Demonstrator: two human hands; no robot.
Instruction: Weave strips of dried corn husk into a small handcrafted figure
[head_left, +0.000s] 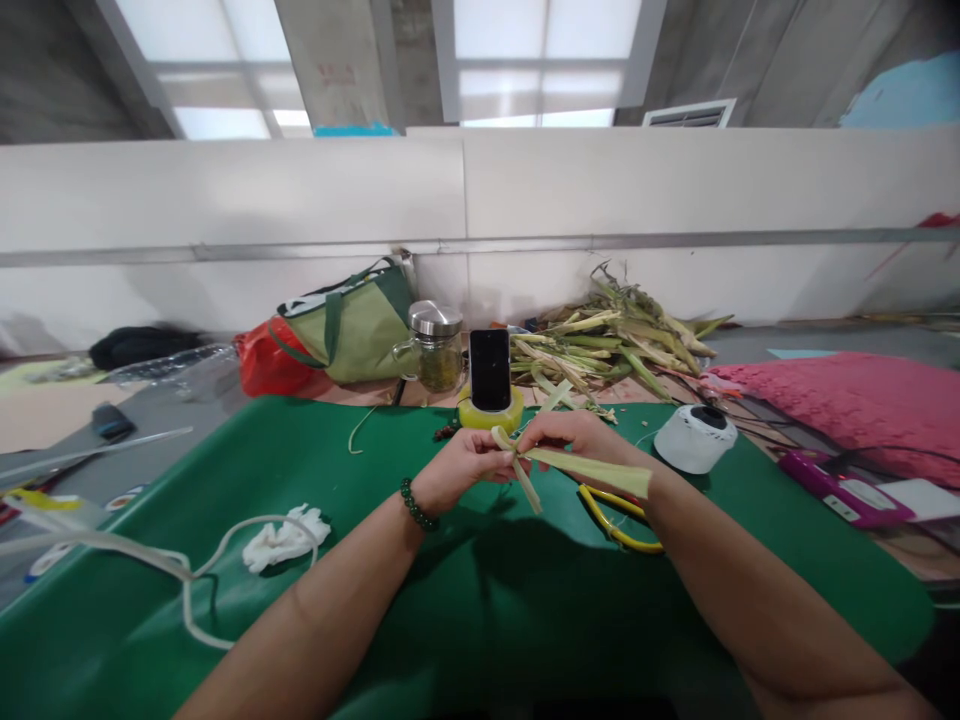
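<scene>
Between my two hands, above a green mat [360, 600], are pale green leaf strips [592, 468] that cross and loop at the fingertips. My left hand [466, 468], with a green bead bracelet at the wrist, pinches the strips where they cross. My right hand [570, 436] has its fingers closed on the strips just to the right of that crossing. One long strip end points right over the right wrist; a shorter one hangs down. Below the right hand lie yellow-handled scissors [619, 530], partly hidden by the forearm.
A phone [490, 370] leans upright on a yellow tape roll [472, 410] behind my hands. Nearby stand a glass jar mug [437, 350], a leaf pile [622, 335] and a white thread spool [694, 440]. Crumpled tissue [285, 540] and a white cable [187, 590] lie left.
</scene>
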